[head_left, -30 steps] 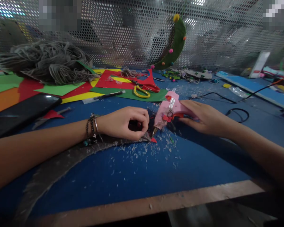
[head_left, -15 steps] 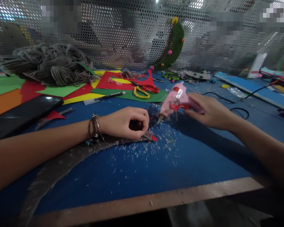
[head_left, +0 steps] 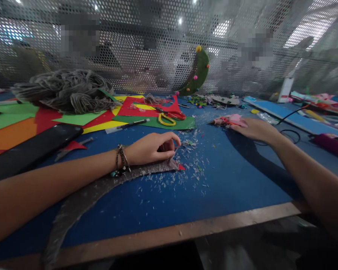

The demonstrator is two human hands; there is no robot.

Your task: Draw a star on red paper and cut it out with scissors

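Note:
My left hand [head_left: 154, 148] rests over a dark grey curved strip [head_left: 84, 200]. Its fingers are curled towards the thumb, and whatever lies between them is too small to make out. Close under the fingertips, the strip's end is wrapped with grey yarn [head_left: 169, 165] and has a red tip [head_left: 181, 167]. Farther right, my right hand [head_left: 255, 129] is closed on a pink glue gun [head_left: 231, 120], which is tilted low at the table, nozzle pointing left. White and grey scraps [head_left: 186, 176] are scattered around the strip's tip.
Yellow-and-red scissors [head_left: 169, 117], a pen [head_left: 131, 124] and coloured sheets [head_left: 95, 125] lie behind my left hand. A heap of grey yarn [head_left: 70, 90] is at back left, a black phone [head_left: 36, 150] nearer. A green crescent [head_left: 199, 73] stands against the perforated screen [head_left: 146, 48].
My right hand has moved the glue gun right and lowered it towards the table, laying it over. My left hand stays at the strip's tip, its fingers loosened slightly. The view has shifted somewhat.

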